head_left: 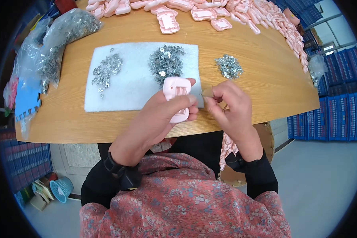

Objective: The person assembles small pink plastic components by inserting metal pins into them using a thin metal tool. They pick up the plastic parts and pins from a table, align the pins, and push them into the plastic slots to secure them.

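Observation:
A pale pink plastic shell (171, 85) with a recessed compartment is gripped in my left hand (155, 110), the thumb lying across its face. It is held over the near right part of a white foam mat (135, 79). Just to its right, apart from the shell, my right hand (237, 109) has thumb and index finger pinched together. A tan cover (207, 92) sits at the index fingertip. Whatever is between those fingertips is too small to make out. Beyond the hands lies a dense heap of small metal contact pieces (165, 63) on the mat.
Another loose metal pile (108, 70) lies on the mat's left, and a smaller one (229, 66) on the wooden table (261, 93). Many pink shells (242, 10) cover the far edge. Clear bags of metal parts (65, 33) stand left; blue trays (325, 117) are stacked right.

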A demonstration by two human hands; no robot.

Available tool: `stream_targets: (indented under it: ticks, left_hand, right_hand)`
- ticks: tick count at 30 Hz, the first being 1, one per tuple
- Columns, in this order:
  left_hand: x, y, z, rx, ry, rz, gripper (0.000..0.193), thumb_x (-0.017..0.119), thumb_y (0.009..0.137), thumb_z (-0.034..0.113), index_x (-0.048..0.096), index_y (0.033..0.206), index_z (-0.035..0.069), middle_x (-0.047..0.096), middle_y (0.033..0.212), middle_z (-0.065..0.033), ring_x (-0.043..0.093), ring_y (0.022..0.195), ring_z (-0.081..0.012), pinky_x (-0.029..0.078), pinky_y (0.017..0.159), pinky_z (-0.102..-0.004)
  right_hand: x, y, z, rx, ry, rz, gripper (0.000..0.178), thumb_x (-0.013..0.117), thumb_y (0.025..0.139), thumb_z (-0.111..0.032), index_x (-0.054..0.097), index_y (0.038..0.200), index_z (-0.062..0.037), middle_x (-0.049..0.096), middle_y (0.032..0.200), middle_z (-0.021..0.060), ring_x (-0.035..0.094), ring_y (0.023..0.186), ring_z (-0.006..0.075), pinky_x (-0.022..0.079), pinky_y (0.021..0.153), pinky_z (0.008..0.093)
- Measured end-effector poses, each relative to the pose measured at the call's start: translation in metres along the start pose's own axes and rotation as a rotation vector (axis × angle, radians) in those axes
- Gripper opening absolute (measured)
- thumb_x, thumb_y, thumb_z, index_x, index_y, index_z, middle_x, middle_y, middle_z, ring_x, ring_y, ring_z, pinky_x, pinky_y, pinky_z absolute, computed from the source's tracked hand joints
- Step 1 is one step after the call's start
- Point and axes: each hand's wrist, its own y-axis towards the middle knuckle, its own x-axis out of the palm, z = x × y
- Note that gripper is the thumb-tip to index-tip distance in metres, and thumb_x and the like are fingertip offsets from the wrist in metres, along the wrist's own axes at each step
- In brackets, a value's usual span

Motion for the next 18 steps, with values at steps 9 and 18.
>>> stream_targets:
  ticks: [9, 18]
  left_hand:
    - [-0.005, 0.007, -0.003, 0.073, 0.125, 0.032, 0.049, 0.064, 0.090, 0.009, 0.047, 0.136, 0.000, 0.062, 0.096, -0.0051, 0.062, 0.084, -0.0133, 0.053, 0.076, -0.0273]
    - [-0.005, 0.008, 0.000, 0.184, 0.437, 0.045, 0.047, 0.065, 0.089, 0.010, 0.052, 0.132, -0.001, 0.061, 0.092, -0.0023, 0.059, 0.080, -0.0109, 0.049, 0.074, -0.0257]
  right_hand:
    - [0.002, -0.005, 0.001, -0.139, -0.025, -0.017, 0.017, 0.075, 0.073, -0.004, 0.064, 0.086, -0.0052, 0.060, 0.077, 0.0079, 0.061, 0.069, 0.0263, 0.050, 0.059, 0.0352]
    - [-0.008, 0.003, 0.008, 0.556, 0.517, -0.276, 0.014, 0.070, 0.089, -0.012, 0.064, 0.091, 0.0012, 0.059, 0.073, -0.0011, 0.050, 0.066, 0.0049, 0.043, 0.060, 0.0235]
